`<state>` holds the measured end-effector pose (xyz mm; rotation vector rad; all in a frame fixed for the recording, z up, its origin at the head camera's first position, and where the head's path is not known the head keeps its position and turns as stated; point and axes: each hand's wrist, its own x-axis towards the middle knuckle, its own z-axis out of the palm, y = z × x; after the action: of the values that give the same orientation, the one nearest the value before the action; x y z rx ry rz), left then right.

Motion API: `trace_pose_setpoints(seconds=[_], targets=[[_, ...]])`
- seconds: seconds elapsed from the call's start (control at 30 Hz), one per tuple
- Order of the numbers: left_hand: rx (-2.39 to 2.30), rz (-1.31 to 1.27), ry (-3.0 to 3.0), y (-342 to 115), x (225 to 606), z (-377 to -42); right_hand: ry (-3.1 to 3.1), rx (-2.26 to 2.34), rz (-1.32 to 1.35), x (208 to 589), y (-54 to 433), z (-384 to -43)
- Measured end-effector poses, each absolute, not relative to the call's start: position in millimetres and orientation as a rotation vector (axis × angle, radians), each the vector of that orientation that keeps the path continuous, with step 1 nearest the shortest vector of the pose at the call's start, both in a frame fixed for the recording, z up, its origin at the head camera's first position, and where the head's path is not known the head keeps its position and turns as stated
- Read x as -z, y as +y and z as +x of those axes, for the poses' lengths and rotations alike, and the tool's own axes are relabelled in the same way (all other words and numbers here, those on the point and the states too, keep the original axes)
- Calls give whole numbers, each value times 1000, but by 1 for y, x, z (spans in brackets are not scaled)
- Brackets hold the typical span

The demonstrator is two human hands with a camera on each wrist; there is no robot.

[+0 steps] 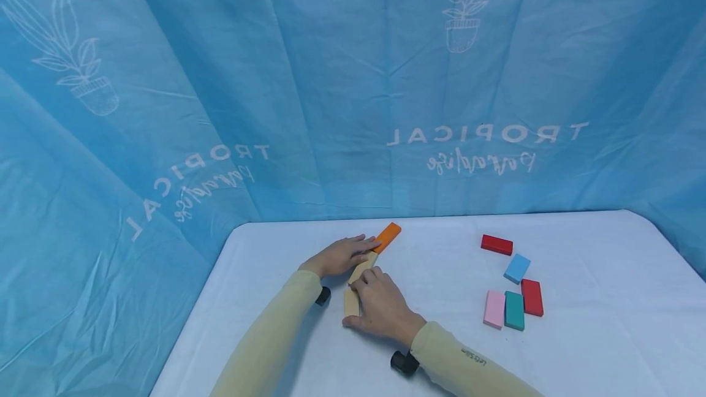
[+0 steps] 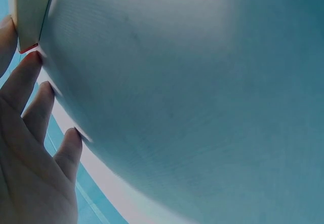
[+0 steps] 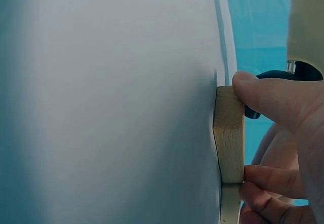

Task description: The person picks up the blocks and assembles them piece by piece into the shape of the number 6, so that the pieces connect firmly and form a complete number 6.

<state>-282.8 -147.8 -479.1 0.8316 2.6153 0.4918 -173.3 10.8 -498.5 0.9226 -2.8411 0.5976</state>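
Observation:
Three blocks lie end to end in a bent row on the white table: an orange block (image 1: pixel 389 236) farthest, then a plain wooden block (image 1: pixel 362 267), and a second plain wooden block (image 1: pixel 351 303) nearest. My left hand (image 1: pixel 339 257) reaches over the far joint, its fairly straight fingers touching the orange block and its thumb at the middle block. With thumb and fingers, my right hand (image 1: pixel 384 306) holds the nearest block lengthwise; the thumb sits at its near end. In the right wrist view, the fingertips meet the joint between the wooden blocks. Part of the middle block is hidden by both hands.
To the right lie a dark red block (image 1: pixel 497 244), a blue block (image 1: pixel 517 268), another red block (image 1: pixel 532 297), a teal block (image 1: pixel 515 310) and a pink block (image 1: pixel 494 309). A blue printed curtain (image 1: pixel 342 90) hangs behind the table's far edge and along its left.

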Motion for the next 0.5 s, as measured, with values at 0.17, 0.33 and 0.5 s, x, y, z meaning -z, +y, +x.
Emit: trace_pose_setpoints(seconds=[0.17,0.33,0.5], targets=[[-494,812,2613,-148,478,-282,-2838,-587,922,499,12,-174],[-497,813,2614,-148,478,-282,-2843,-604,913,497,13,-174],[-500,810,2618,-147,480,-282,-2856,-626,906,496,14,-174]])
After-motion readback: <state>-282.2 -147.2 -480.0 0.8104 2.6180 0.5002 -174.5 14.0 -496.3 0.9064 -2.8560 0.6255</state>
